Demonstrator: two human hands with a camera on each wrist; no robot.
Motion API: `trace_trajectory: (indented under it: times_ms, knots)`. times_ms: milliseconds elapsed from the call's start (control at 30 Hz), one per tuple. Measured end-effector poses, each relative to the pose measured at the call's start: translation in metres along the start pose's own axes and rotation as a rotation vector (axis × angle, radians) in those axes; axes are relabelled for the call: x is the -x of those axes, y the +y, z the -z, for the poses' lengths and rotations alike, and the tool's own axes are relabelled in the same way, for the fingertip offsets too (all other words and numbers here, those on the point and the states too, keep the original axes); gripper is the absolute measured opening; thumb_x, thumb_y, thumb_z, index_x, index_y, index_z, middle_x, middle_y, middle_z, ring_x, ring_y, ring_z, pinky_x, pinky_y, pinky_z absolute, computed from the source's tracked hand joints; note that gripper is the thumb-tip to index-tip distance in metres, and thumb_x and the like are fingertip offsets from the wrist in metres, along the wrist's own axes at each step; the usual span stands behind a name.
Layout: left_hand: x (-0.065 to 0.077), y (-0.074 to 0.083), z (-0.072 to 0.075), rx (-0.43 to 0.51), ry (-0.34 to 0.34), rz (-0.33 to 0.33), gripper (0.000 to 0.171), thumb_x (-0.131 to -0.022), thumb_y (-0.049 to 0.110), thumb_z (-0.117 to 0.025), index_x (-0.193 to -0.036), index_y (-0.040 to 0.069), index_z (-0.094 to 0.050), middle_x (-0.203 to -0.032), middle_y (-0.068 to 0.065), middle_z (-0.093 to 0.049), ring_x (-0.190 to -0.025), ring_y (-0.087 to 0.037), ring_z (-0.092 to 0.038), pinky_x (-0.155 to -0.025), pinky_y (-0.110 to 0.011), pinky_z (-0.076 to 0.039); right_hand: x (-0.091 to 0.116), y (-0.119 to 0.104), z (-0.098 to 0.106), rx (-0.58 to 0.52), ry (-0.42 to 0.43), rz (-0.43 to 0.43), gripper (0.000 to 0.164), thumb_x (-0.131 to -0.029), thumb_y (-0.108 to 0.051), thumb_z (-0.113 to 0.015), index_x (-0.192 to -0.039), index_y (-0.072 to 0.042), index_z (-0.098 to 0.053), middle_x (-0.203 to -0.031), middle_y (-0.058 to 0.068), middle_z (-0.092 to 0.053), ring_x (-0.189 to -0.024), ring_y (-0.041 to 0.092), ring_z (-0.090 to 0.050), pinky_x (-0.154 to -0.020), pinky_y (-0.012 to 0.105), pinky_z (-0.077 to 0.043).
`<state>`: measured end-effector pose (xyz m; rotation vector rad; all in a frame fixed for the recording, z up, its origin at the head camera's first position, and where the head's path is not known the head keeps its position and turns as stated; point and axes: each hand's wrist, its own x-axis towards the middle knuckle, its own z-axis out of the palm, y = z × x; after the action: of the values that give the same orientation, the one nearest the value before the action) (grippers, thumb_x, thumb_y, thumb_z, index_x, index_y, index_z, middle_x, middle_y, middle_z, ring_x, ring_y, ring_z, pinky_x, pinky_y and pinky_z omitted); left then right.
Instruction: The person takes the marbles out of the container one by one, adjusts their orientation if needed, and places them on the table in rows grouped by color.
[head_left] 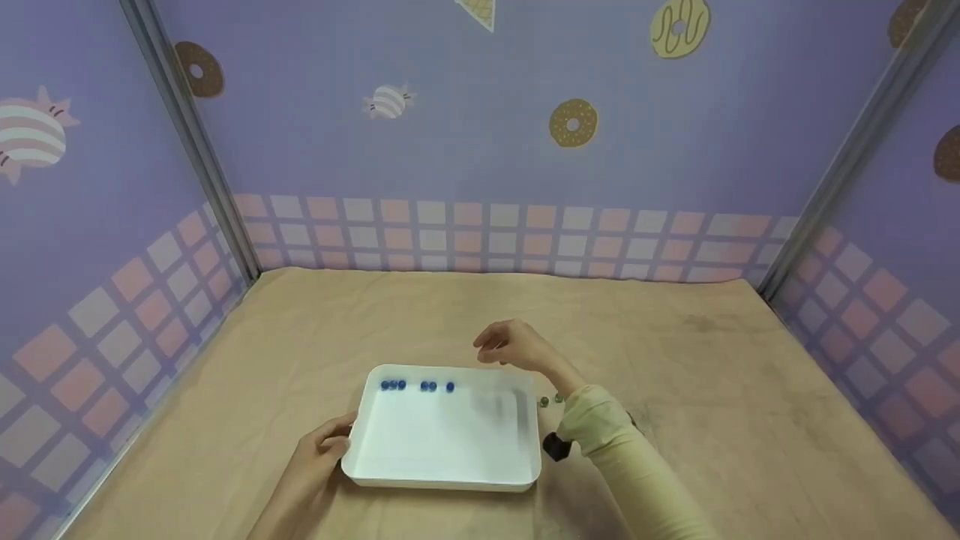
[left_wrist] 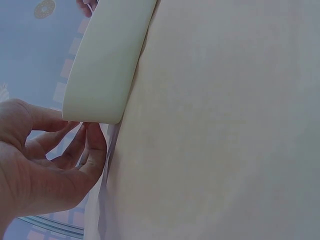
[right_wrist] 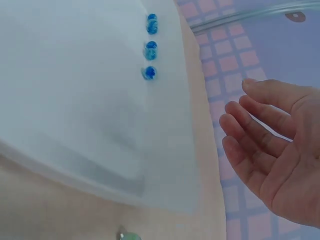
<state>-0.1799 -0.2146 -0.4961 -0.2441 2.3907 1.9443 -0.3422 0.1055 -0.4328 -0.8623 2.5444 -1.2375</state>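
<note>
Right hand (head_left: 517,347) hangs just below mid-frame, fingers loosely curled (nothing in them), forearm (head_left: 637,472) slanting up from lower right. Left hand (head_left: 324,444) grips the white tray (head_left: 442,442), lower middle, by its left edge, blue marbles (head_left: 402,385) along the upper side.

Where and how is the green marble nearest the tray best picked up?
Probably pinch the green marble by its near and far sides, from above: it is round and may roll, with the tray to its left and another marble to its right.
</note>
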Motion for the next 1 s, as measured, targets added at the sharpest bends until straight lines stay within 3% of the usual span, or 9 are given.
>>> trace_trajectory:
  times_ms: [233,567,800,1000]
  knots:
    - [0.0,0.001,0.002,-0.094,0.007,-0.03,0.043,-0.099,-0.002,-0.046,-0.142,-0.004,-0.047,-0.135,-0.024,-0.053,-0.122,-0.032,-0.052,-0.098,-0.033,-0.048,-0.011,-0.012,-0.022,0.118,0.034,0.015,0.018,-0.089,-0.008,-0.071,-0.105,0.001,-0.073,-0.097,0.012,-0.075,-0.085,0.019,-0.069,-0.078,0.031,-0.057]
    - [0.0,0.0,0.001,-0.018,-0.007,0.027,0.045,-0.101,-0.001,-0.044,-0.145,-0.003,-0.043,-0.139,-0.024,-0.048,-0.125,-0.032,-0.048,-0.099,-0.03,-0.047,-0.018,-0.022,-0.042,0.457,0.029,0.044,0.01,-0.089,-0.016,-0.072,-0.097,-0.01,-0.076,-0.091,0.004,-0.076,-0.084,0.016,-0.07,-0.078,0.031,-0.057]
    - [0.001,-0.001,0.003,-0.149,-0.004,-0.07,0.043,-0.098,-0.003,-0.045,-0.141,-0.006,-0.047,-0.133,-0.027,-0.053,-0.119,-0.037,-0.053,-0.101,-0.048,-0.05,-0.022,-0.022,-0.055,0.723,0.039,0.127,0.009,-0.089,-0.023,-0.072,-0.092,-0.017,-0.077,-0.088,-0.003,-0.077,-0.082,0.013,-0.07,-0.073,0.028,-0.055]
    - [0.001,0.0,0.001,-0.128,0.019,-0.023,0.043,-0.098,-0.002,-0.045,-0.141,-0.004,-0.048,-0.135,-0.026,-0.053,-0.12,-0.034,-0.054,-0.099,-0.041,-0.05,-0.024,-0.023,-0.063,0.798,0.042,0.114,0.008,-0.089,-0.023,-0.072,-0.09,-0.017,-0.077,-0.088,-0.004,-0.077,-0.08,0.012,-0.068,-0.07,0.026,-0.055]
